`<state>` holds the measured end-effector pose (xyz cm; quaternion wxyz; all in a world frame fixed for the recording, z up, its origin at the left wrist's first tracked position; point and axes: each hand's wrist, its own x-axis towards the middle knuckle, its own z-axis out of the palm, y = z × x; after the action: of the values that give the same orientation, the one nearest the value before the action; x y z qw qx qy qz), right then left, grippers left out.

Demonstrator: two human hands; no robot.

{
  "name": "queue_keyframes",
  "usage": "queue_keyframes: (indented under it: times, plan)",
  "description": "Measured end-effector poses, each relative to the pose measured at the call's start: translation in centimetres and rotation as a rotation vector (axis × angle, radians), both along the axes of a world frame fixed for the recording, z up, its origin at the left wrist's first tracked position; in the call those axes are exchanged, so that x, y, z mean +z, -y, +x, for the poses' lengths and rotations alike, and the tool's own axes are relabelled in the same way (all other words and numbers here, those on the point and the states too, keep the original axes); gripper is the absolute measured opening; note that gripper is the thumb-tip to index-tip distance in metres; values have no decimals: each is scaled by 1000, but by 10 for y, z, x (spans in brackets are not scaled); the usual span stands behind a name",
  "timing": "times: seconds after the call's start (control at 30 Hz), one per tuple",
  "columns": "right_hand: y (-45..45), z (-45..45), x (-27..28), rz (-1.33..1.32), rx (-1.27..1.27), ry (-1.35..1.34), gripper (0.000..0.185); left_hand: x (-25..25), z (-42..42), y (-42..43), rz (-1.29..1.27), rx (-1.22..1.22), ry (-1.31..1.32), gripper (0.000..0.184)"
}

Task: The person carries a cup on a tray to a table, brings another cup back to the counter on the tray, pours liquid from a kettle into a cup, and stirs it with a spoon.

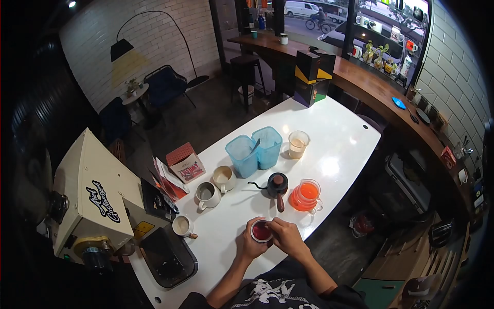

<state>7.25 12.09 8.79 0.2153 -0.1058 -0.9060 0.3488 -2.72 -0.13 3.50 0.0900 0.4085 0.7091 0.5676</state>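
A small cup (262,231) with dark red liquid inside stands near the front edge of the white table. My left hand (250,245) is wrapped round its side. At the cup's right rim, my right hand (284,235) has its fingers pinched together; whatever they hold, if anything, is too small to make out. Just beyond the cup sits a black gooseneck kettle (277,185) with a wooden handle pointing towards me. To its right is a glass server (306,195) of bright orange-red liquid.
Left of the kettle stand two mugs (207,194) and a smaller cup (182,225). Blue plastic containers (244,159) and a clear cup (297,146) are farther back. A cream grinder (92,195) and a black tray (169,257) take up the left. Black boxes (313,77) stand at the far end.
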Motion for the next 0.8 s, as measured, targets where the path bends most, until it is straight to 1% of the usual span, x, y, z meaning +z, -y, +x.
queue_keyframes:
  times: [0.13,0.2,0.3,0.43,0.5,0.63,0.73,0.8]
  plan:
    - [-1,3,-1,15,26,80,24,2,0,0,-22,11,-14,76]
    - [0,2,-4,-40,134,-31,24,-1,-1,1,-37,-1,29,76]
    - [2,0,-2,-97,139,-9,26,3,0,2,-60,3,7,76]
    - [1,-4,-4,-107,98,-39,26,-2,1,0,5,-7,28,76]
    - [0,-4,0,-57,34,-19,24,0,2,0,20,3,-18,76]
    - [-3,1,4,-5,0,20,22,-4,2,0,16,10,-35,76]
    - [-4,2,5,-10,40,62,23,-5,0,0,-21,6,25,80]
    - [-1,1,1,-77,145,-17,27,-4,1,4,-64,10,25,80]
